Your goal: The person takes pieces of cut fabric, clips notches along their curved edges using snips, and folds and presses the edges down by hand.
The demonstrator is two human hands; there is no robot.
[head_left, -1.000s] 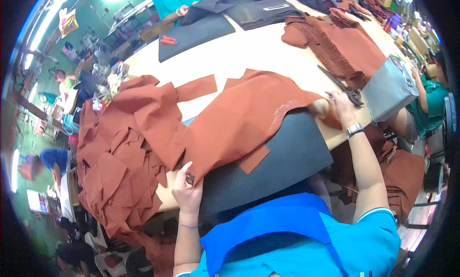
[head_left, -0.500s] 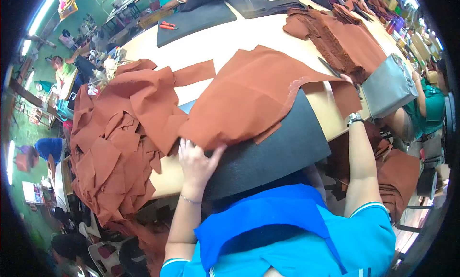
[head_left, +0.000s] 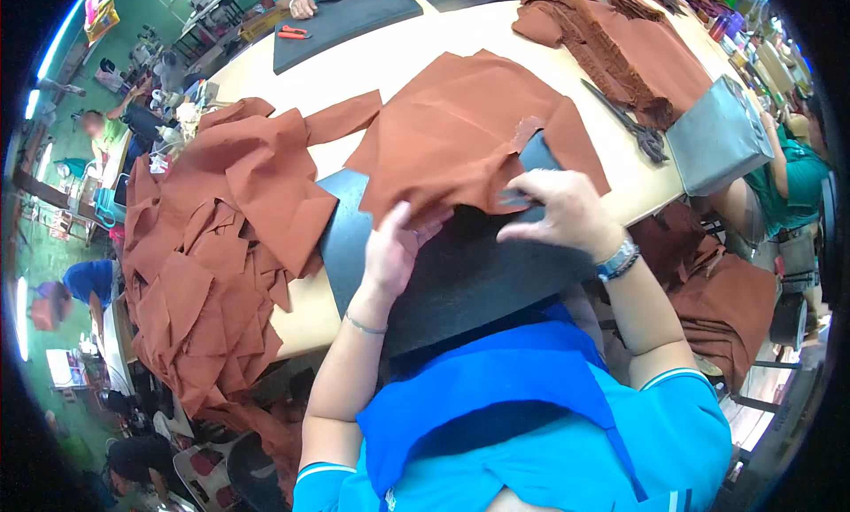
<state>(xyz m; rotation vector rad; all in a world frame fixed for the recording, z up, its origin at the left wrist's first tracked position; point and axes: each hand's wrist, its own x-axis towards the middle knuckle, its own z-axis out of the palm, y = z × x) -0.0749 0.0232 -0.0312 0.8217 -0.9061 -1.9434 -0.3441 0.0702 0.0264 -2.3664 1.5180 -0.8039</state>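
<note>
A large piece of reddish-brown fabric (head_left: 460, 131) lies raised and rumpled over a dark board (head_left: 478, 282) in front of me. My left hand (head_left: 394, 255) pinches its near edge, with the fingers partly under the cloth. At the same edge, farther right, my right hand (head_left: 567, 211) is closed around a small blue-grey tool (head_left: 512, 198), blurred and mostly covered by the fingers. The tool's tip meets the fabric edge. A pair of large scissors (head_left: 627, 124) with dark handles rests on the table to the right of the fabric.
A heap of brown cut pieces (head_left: 204, 273) fills the table's left side. More brown fabric (head_left: 620, 60) lies at the back right, near a grey box-like block (head_left: 719, 140). Red-handled snips (head_left: 294, 33) rest on another dark board (head_left: 354, 29), beside a co-worker's hand (head_left: 301, 5).
My right hand has come from the fabric's far right end to its near edge, uncovering the scissors' handles. My left hand has moved slightly right and up. The fabric has bunched and shifted.
</note>
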